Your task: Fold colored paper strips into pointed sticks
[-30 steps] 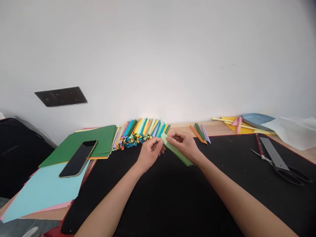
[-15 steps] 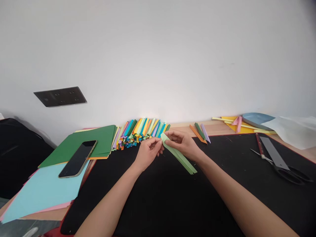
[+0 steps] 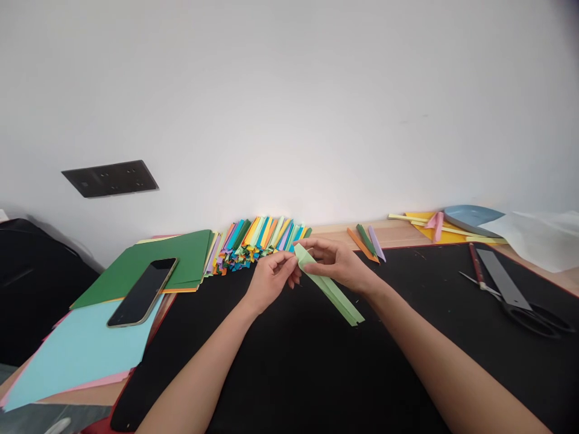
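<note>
A light green paper strip (image 3: 335,296), creased along its length, slants down to the right over the black mat (image 3: 316,374). My left hand (image 3: 272,280) pinches its upper left end between thumb and fingers. Around the same end, my right hand (image 3: 338,263) grips the strip, thumb below and fingers behind. The end looks folded over to a point; the fingertips hide part of it. Just behind my hands lies a dense pile of folded paper strips (image 3: 253,241) in many colours. Orange, green and purple paper strips (image 3: 371,241) rest to the right.
On the left, a phone (image 3: 143,292) lies across green paper sheets (image 3: 181,253) and light blue sheets (image 3: 76,349). Scissors (image 3: 529,319), a metal ruler (image 3: 504,280) and a red-handled knife (image 3: 476,265) lie at right. Behind them are a blue tray (image 3: 473,218) and white sheeting (image 3: 543,238).
The strip's lower end has swung slightly down and right, and its creased face shows wider. My right thumb has shifted a little on the strip; my left hand is almost still.
</note>
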